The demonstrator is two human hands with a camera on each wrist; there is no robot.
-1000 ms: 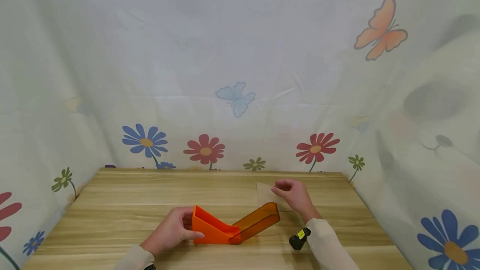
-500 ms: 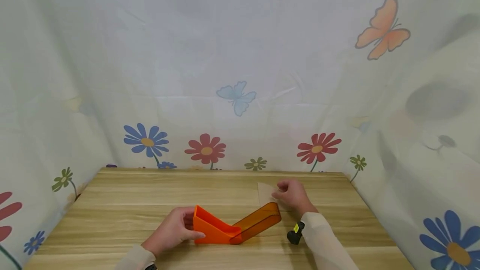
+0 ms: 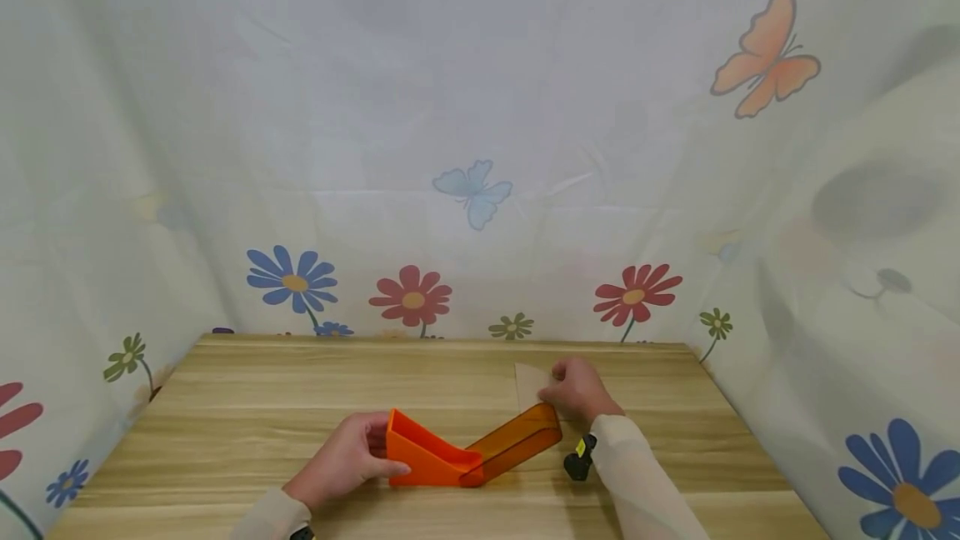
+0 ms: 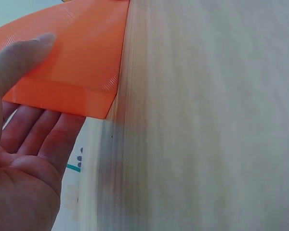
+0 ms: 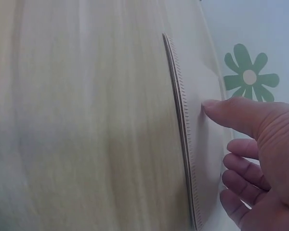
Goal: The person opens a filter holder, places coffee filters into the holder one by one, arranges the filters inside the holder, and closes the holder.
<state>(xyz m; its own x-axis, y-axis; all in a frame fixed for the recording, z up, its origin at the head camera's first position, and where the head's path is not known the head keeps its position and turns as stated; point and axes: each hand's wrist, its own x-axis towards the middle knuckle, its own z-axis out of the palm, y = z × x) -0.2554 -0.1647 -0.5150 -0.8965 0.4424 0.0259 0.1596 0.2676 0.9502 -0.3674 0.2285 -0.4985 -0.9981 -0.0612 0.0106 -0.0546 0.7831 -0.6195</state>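
My left hand (image 3: 348,458) holds the tall end of an orange plastic box (image 3: 422,458), its thumb on the near side and fingers at the end and behind. The box stands on the table with its translucent amber lid (image 3: 517,444) swung out to the right. Beyond the lid lies a thin stack of brown paper coffee filters (image 3: 528,390) with a crimped edge. My right hand (image 3: 581,390) is over the stack. In the right wrist view, the thumb (image 5: 213,106) touches the top filter, while the loosely bent fingers are near its far edge, apart from the thumb.
The wood-grain table (image 3: 300,373) carries everything. A pale curtain (image 3: 375,107) printed with flowers and butterflies surrounds it at the back and sides. A small black wrist camera (image 3: 579,458) hangs from the right sleeve, low beside the lid.
My right hand has shifted slightly left over the coffee filters, toward the lid's end. The left hand, the box and the filters stay in place.
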